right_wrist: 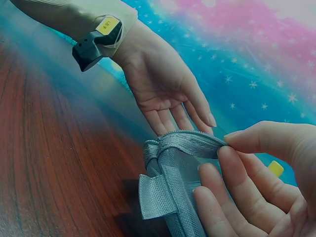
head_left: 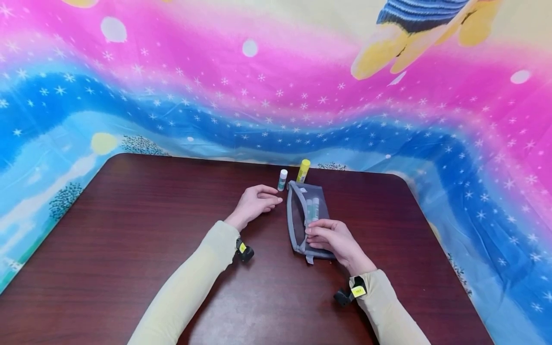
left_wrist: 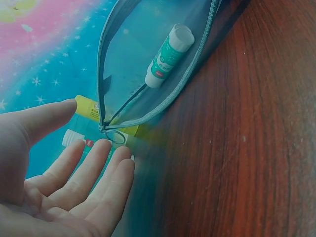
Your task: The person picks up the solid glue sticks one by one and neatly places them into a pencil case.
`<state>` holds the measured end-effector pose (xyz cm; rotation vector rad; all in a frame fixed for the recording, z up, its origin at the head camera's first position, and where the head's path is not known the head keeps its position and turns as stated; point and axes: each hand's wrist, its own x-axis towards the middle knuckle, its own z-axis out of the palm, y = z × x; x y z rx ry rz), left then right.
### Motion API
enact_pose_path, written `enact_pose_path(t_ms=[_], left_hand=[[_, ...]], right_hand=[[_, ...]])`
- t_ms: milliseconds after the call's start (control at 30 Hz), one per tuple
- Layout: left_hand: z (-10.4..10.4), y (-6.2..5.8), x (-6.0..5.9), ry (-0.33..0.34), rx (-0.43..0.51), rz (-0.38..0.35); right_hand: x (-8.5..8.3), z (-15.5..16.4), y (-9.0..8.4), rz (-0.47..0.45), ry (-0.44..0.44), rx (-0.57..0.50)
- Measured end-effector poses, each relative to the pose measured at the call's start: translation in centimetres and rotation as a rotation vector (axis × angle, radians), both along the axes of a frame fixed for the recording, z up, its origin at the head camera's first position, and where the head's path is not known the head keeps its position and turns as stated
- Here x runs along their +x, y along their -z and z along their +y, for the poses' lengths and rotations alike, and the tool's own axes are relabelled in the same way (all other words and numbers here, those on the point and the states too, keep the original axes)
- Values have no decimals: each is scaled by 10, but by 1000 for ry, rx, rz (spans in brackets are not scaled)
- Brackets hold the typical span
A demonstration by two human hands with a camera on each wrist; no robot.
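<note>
Right hand point(head_left: 332, 239) pinching near end of grey mesh pouch point(head_left: 302, 211) on bench point(head_left: 129, 230), left hand point(head_left: 255, 202) loosely spread beside white-capped stick point(head_left: 282, 179) and yellow stick point(head_left: 303, 170); best keep mouth held open.

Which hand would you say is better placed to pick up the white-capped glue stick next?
Left, probably. The left hand lies open beside the white-capped glue stick, while the right hand pinches the mesh pouch.
</note>
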<state>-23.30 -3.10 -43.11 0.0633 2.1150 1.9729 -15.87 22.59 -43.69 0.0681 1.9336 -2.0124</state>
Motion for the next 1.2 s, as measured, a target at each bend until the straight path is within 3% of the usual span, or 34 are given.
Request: enact_pose_path(t_ms=[533, 1200], left_hand=[[0, 1, -2, -53, -147, 62], [6, 1, -9, -117, -130, 96]], right_hand=[[-1, 0, 1, -7, 6, -8], [-1, 1, 2, -4, 6, -20]])
